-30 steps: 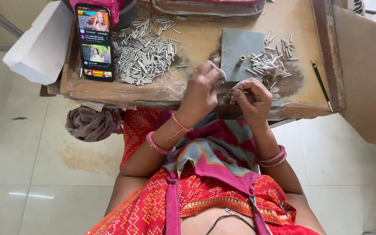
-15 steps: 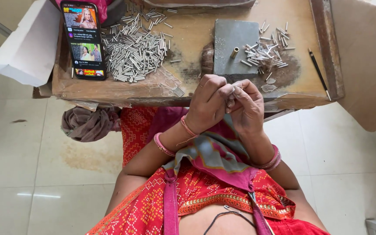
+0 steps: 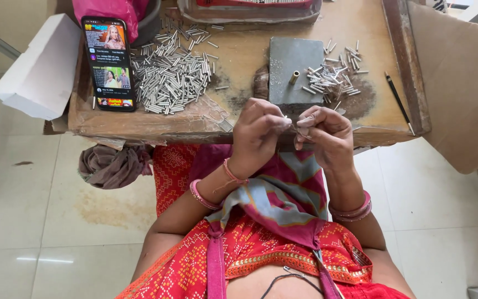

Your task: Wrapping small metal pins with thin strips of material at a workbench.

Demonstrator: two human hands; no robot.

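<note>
The left hand (image 3: 258, 130) and right hand (image 3: 325, 133) meet fingertip to fingertip, pinching what seems a small metal tube (image 3: 300, 123). Both hover just before the grey block (image 3: 293, 72) on the wooden table (image 3: 139, 119)

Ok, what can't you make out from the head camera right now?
- The piece pinched between left hand and right hand: too small, fingers cover it.
- Tray at the top: cut off by the frame edge.
- Small peg on the grey block: too small to identify.
</note>
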